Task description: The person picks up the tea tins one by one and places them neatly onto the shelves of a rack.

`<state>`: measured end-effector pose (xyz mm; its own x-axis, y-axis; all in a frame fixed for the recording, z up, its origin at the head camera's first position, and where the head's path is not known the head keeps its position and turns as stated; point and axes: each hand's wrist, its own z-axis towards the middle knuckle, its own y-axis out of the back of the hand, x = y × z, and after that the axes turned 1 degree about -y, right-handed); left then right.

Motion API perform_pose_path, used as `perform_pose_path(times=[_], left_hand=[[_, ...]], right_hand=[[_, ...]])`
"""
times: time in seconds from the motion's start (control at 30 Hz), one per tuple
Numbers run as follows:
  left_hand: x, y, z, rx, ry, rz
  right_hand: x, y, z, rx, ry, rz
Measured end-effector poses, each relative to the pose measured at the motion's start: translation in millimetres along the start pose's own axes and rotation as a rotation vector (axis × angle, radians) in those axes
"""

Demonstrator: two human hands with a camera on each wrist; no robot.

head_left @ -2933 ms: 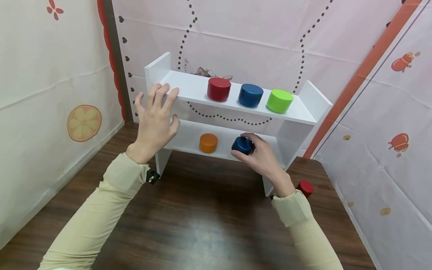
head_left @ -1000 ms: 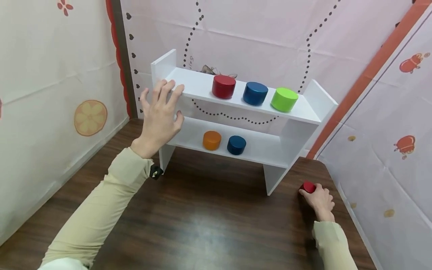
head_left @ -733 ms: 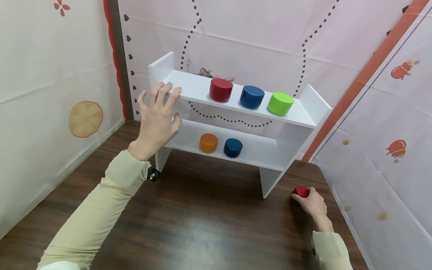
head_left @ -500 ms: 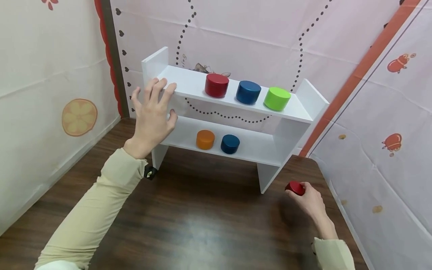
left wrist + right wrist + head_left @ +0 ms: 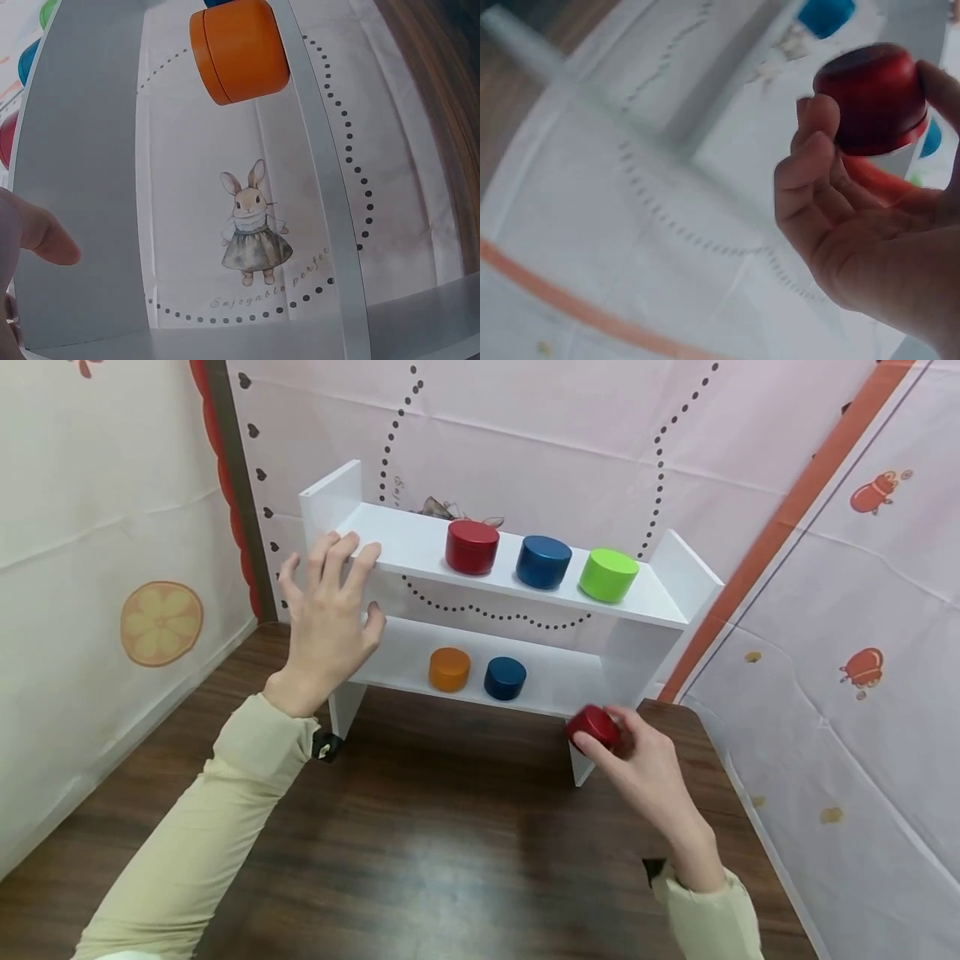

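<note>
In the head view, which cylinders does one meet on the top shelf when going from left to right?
red cylinder → blue cylinder → green cylinder

Right-wrist view blurs the white shelf (image 5: 705, 127).
</note>
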<state>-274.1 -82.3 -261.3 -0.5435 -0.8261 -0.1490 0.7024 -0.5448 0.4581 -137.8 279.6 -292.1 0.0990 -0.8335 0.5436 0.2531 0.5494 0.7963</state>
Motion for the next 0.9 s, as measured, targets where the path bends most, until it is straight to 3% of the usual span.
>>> perform_pose_path(times=[0.17, 0.3, 0.5, 0.9], left_hand=[[0.9, 0.6, -4.2, -0.009, 0.014, 0.007], [-2.7, -1.3, -7.0, -0.012, 0.016, 0.003], [-6.7, -2.1, -6.6, -0.007, 0.013, -0.001], [-3.7, -2.5, -6.4, -0.024, 0.021, 0.018]], right_hand=[[19, -18, 40, -0.051, 0.037, -0.03], [19, -32, 59, -0.06, -0.002, -0.114], [10, -43, 65, -0.046, -0.071, -0.173], [11, -45, 67, -0.034, -0.069, -0.256]])
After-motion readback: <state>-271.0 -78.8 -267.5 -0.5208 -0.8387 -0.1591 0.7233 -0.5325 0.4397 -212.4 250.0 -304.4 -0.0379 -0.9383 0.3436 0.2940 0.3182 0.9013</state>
